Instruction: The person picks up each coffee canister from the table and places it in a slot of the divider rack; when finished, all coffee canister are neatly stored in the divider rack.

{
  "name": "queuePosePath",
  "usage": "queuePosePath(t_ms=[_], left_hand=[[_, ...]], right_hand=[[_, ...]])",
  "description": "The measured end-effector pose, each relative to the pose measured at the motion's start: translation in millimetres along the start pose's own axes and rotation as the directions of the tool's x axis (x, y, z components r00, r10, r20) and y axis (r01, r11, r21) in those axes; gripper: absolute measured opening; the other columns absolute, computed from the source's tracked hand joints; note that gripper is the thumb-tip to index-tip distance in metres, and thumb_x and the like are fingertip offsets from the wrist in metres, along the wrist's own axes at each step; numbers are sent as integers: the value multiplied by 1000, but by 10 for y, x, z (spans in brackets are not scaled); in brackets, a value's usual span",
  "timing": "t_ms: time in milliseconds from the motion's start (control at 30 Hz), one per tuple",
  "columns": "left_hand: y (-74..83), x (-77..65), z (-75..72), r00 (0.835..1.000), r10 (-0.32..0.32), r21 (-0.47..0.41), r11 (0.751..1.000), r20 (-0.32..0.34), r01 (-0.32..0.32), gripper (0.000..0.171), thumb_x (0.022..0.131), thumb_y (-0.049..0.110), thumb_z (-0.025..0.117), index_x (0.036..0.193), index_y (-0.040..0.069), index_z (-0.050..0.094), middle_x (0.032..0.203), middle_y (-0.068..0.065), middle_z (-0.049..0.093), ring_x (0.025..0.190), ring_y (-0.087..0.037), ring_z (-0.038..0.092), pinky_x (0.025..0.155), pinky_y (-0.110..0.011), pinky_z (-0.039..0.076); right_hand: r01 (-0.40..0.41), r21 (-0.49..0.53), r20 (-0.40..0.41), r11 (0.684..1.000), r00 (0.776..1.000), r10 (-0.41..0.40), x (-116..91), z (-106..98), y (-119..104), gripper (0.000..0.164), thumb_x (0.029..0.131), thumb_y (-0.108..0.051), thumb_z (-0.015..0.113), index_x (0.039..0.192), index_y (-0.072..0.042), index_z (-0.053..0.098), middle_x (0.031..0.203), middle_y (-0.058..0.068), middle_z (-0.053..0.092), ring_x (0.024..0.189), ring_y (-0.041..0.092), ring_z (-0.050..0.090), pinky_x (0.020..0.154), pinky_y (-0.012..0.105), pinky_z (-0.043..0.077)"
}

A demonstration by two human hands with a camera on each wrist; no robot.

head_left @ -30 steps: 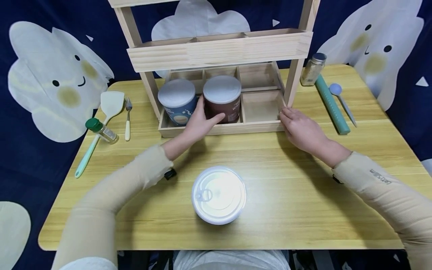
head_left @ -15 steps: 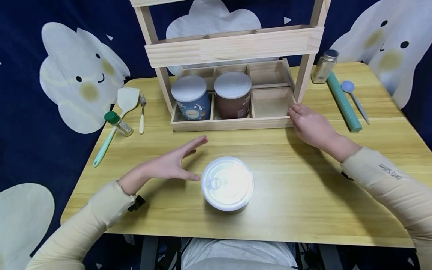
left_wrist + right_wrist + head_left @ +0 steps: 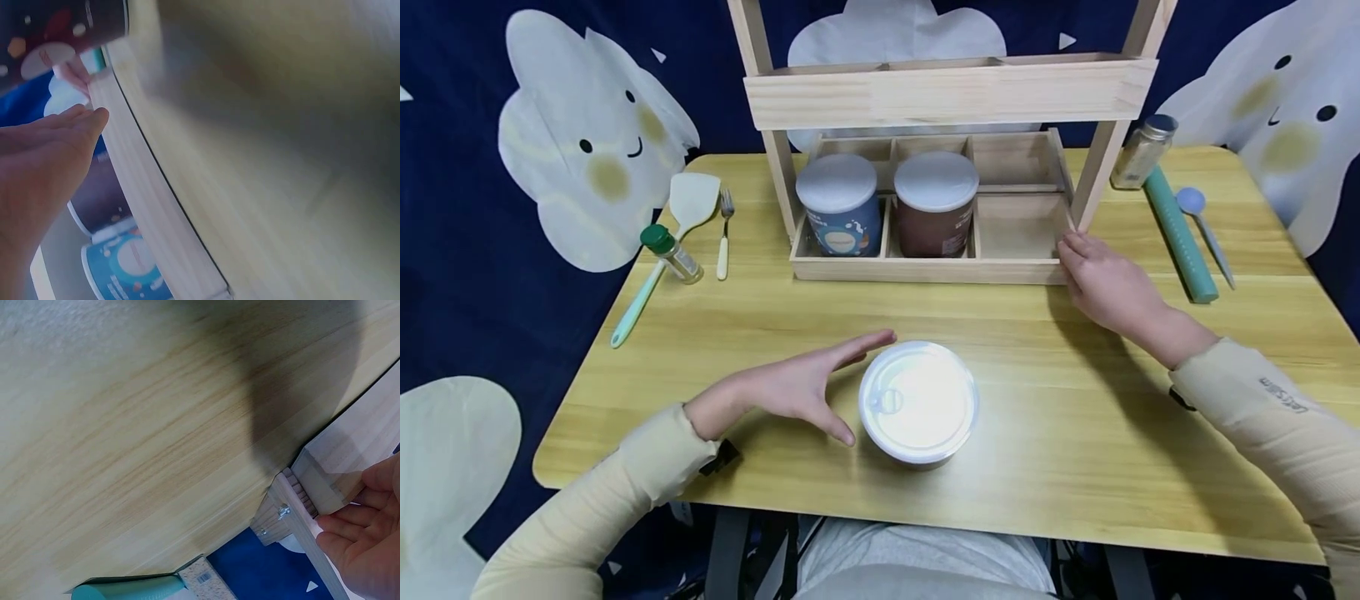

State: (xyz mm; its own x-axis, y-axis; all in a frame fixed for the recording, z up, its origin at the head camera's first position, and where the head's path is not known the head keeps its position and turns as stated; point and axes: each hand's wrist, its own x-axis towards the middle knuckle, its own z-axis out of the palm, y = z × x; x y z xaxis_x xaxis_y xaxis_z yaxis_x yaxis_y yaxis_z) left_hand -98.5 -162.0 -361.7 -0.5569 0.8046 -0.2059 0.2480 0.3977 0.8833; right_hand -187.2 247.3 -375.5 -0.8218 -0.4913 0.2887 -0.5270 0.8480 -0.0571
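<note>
My left hand [image 3: 797,385] is spread beside a round can [image 3: 919,402] with a pull-tab lid, fingers and thumb straight and reaching toward its left side. In the left wrist view that can [image 3: 69,37] is dark, with a printed pattern. With fingers and thumb, my right hand [image 3: 1112,287] grips the front right corner of the wooden rack [image 3: 925,271], as the right wrist view also shows. A blue can [image 3: 844,221] stands in the rack's left front compartment. The brown can [image 3: 934,218] occupies the middle one, and the right front compartment [image 3: 1018,229] holds nothing.
To the left, a green-capped shaker [image 3: 673,254] lies across the handle of a white spatula [image 3: 694,198], beside a fork [image 3: 724,237]. A silver-capped jar [image 3: 1142,154], a green tube [image 3: 1182,237] and a blue spoon [image 3: 1206,229] are right of the rack.
My left hand has left the brown can in the rack and come back toward me, to the left side of the loose can. The right hand stays at the rack's corner. The head view has shifted.
</note>
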Motion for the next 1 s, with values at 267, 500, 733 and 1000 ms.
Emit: queuePosePath(t_ms=[267, 500, 733, 1000], left_hand=[[9, 67, 196, 999, 50, -72, 996, -12, -50, 127, 61, 10, 93, 158, 24, 12, 163, 6, 23, 152, -15, 18, 126, -45, 17], [-26, 127, 321, 997, 43, -92, 995, -64, -49, 126, 58, 11, 95, 157, 21, 17, 159, 4, 32, 150, -15, 26, 125, -43, 19], [-5, 226, 371, 989, 118, -203, 970, -88, -134, 125, 55, 4, 95, 154, 21, 21, 154, 2, 39, 144, -16, 35, 125, -39, 22], [1, 274, 425, 984, 134, -217, 963, -117, -157, 123, 56, 6, 95, 154, 19, 23, 152, -1, 42, 142, -16, 38, 123, -31, 24]], right_hand=[[3, -5, 0, 1000, 1000, -3, 17, -2, 11, 37, 93, -1, 58, 124, 18, 56, 132, 38, 53, 123, 52, 52, 101, 61, 46], [-3, -4, 3, 1000, 1000, 3, 18, 1, 1, 37, 94, -1, 56, 126, 18, 55, 133, 37, 53, 124, 52, 52, 103, 60, 45], [-8, 15, -2, 1000, 1000, 8, 20, 5, 8, 36, 94, -1, 55, 125, 18, 55, 133, 38, 53, 125, 52, 51, 104, 61, 44], [0, 19, 2, 1000, 1000, 0, 23, 37, 35, 37, 94, 0, 52, 127, 18, 52, 133, 40, 51, 127, 52, 49, 107, 60, 41]])
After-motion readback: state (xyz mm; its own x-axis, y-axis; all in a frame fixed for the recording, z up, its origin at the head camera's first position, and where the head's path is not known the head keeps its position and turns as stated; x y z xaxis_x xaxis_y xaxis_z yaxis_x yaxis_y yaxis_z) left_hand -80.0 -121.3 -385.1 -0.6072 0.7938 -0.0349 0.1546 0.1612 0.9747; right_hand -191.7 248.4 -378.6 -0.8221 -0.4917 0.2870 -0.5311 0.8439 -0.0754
